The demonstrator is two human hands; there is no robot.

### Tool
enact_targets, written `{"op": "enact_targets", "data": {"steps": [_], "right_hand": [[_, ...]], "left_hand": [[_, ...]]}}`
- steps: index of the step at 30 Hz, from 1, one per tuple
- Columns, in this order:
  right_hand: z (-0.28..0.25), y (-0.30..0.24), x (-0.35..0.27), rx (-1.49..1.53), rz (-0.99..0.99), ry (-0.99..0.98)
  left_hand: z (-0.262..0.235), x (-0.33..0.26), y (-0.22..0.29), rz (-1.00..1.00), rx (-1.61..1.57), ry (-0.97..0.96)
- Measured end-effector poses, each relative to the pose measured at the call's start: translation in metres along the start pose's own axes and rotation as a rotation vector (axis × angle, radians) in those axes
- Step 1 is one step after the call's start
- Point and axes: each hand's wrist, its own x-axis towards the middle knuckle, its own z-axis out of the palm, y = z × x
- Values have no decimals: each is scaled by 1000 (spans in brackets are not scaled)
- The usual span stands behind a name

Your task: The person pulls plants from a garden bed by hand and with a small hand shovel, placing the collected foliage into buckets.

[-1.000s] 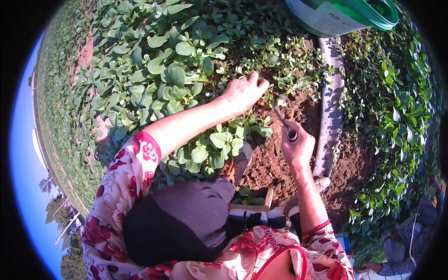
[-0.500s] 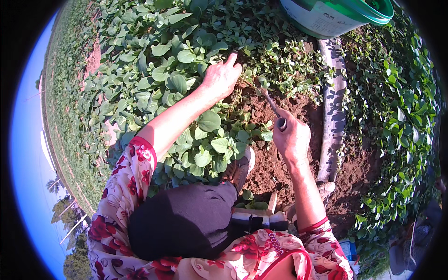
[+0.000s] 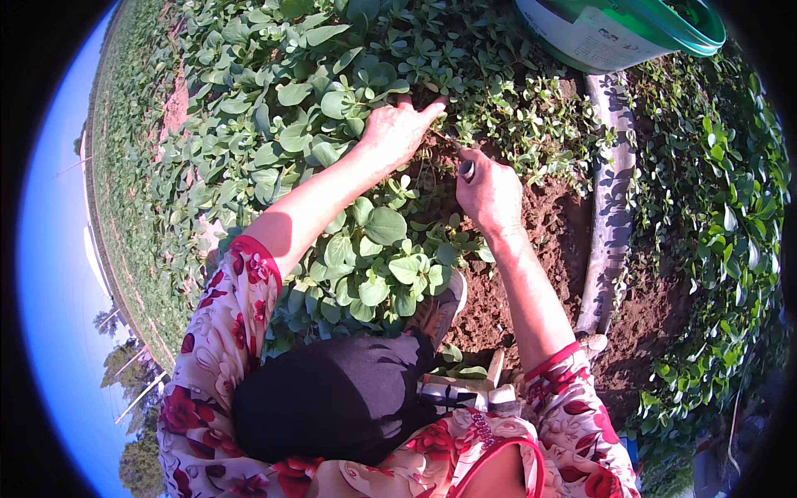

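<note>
My left hand (image 3: pixel 395 135) reaches into the low growth beside broad-leaved green plants (image 3: pixel 336 104). Its thumb side is stretched out to the right, apart from the other fingers, whose tips dip among the leaves. No held thing shows in it. Close by on the right, my right hand (image 3: pixel 491 195) is closed round a small hand tool with a dark round handle (image 3: pixel 466 171). The tool's thin metal end points up toward small-leaved weeds (image 3: pixel 531 124) and is mostly hidden now. Bare reddish soil (image 3: pixel 548 216) lies beside this hand.
A green and white bucket (image 3: pixel 610 37) stands at the far right. From it a pale hose or strip (image 3: pixel 613 199) runs toward me over the soil. More leafy plants (image 3: pixel 722 232) grow along the right. My shoe (image 3: pixel 446 307) rests beside a broad-leaved clump (image 3: pixel 374 266).
My right hand has moved up and left with the tool, closer to my left hand. My left hand has shifted slightly right, its thumb side now reaching outward. The view has shifted slightly.
</note>
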Motion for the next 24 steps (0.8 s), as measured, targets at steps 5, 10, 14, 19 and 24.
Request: {"op": "enact_targets", "data": {"steps": [5, 10, 14, 19, 24], "right_hand": [[-46, -3, -61, -15, 77, -24], [-28, -13, -47, -51, 109, -36], [14, 4, -7, -31, -64, 86], [-3, 12, -39, 48, -58, 26], [-5, 17, -35, 133, 8, -19]], "left_hand": [[14, 4, -14, -32, -26, 53], [11, 2, -16, -26, -73, 63], [21, 7, -19, 24, -70, 113], [18, -14, -27, -38, -96, 104], [6, -24, -17, -61, -72, 118]]}}
